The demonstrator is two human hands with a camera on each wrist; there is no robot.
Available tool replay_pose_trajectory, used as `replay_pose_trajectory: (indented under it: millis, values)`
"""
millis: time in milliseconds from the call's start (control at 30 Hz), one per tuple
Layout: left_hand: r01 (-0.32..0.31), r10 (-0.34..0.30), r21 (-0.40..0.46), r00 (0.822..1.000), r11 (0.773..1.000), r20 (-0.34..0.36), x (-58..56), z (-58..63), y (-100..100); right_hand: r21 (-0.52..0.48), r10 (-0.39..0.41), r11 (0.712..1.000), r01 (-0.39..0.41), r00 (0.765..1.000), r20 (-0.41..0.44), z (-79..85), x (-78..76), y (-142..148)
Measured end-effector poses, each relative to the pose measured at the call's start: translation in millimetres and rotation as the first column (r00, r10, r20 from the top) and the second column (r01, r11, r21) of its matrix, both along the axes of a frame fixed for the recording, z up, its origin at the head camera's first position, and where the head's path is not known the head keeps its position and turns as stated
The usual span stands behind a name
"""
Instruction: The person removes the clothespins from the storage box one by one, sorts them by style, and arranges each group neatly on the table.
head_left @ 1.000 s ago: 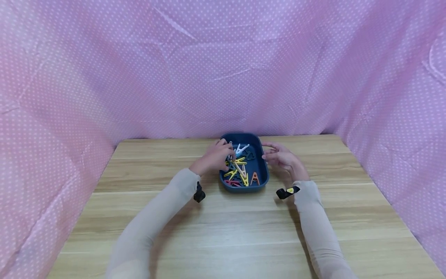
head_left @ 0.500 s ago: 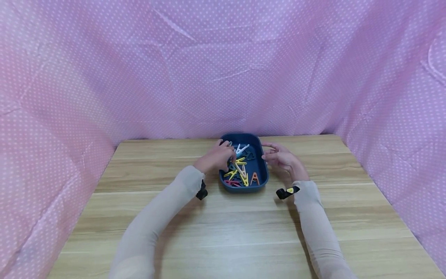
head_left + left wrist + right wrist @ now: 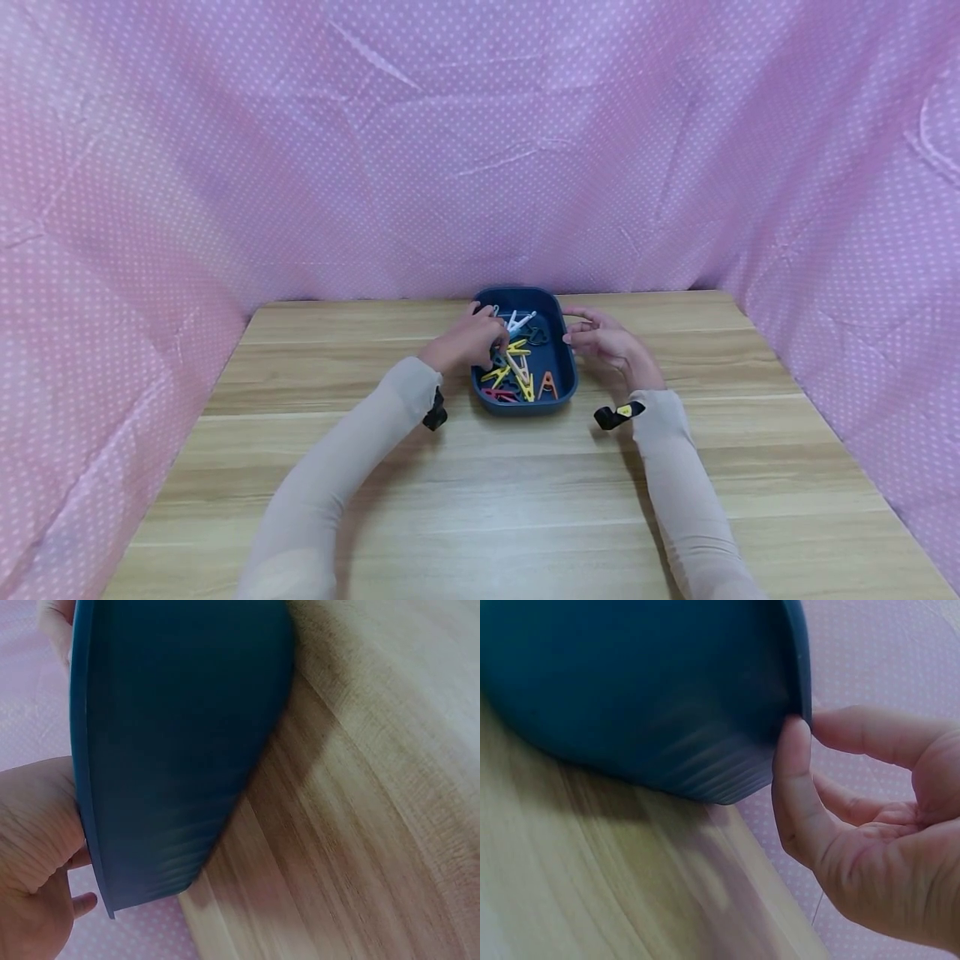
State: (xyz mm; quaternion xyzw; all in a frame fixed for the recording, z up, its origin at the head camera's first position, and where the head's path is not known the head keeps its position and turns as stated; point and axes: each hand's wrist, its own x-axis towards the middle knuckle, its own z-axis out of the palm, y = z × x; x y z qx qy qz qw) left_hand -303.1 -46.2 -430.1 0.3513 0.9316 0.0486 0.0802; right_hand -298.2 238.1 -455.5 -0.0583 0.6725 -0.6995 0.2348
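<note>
A dark blue plastic bin (image 3: 525, 410) holds several A-shaped clips, among them a white clip (image 3: 518, 322), an orange clip (image 3: 548, 385) and a red clip (image 3: 498, 392). Over its left rim reaches my left hand (image 3: 468, 340), fingers bent down among the clips. Its fingertips are hidden, so whether a clip is pinched does not show. At the right side my right hand (image 3: 607, 340) touches the outside of the rim with thumb and index finger. The right wrist view shows its thumb (image 3: 792, 761) against the bin wall.
The bin stands near the back edge of a wooden table (image 3: 495, 508). A pink dotted cloth (image 3: 465, 167) hangs behind and at both sides. Each wrist carries a black strap-mounted piece, such as the right black piece (image 3: 611, 417).
Compared with a second ago, my left hand has shifted slightly right and its fingertips sit deeper among the clips. The right hand and the bin look nearly unmoved.
</note>
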Motion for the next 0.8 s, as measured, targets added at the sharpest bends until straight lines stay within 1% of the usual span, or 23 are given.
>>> replay_pose_trajectory:
  millis: [167, 300, 433, 533, 667, 800]
  values:
    - [0.015, -0.015, 0.029, 1.000, 0.999, -0.013, -1.0, -1.0, -2.0, -0.004, 0.012, 1.000, -0.012, 1.000, -0.014, -1.7, -1.6, 0.3]
    - [0.045, -0.043, 0.040, 0.998, 0.998, -0.042, -1.6, -1.4, -3.7, -0.004, 0.012, 1.000, -0.012, 1.000, -0.013, -1.5, -0.7, 0.8]
    - [0.070, -0.064, 0.077, 0.995, 0.995, -0.070, -1.1, -1.1, -5.8, -0.033, 0.010, 0.999, -0.010, 1.000, -0.004, -1.0, -0.1, 0.6]
    - [0.088, -0.076, 0.117, 0.992, 0.989, -0.100, -0.8, -2.4, -7.1, -0.041, 0.012, 0.999, -0.012, 1.000, -0.005, -1.6, -0.2, 0.7]
    - [0.100, -0.077, 0.183, 0.988, 0.978, -0.133, 1.1, -2.8, -7.9, -0.024, 0.015, 1.000, -0.015, 1.000, -0.002, -1.8, -0.3, 1.0]
    - [0.100, -0.058, 0.283, 0.987, 0.954, -0.153, 6.6, 4.0, -7.6, -0.029, 0.019, 0.999, -0.019, 1.000, 0.004, -1.8, 0.3, 0.8]
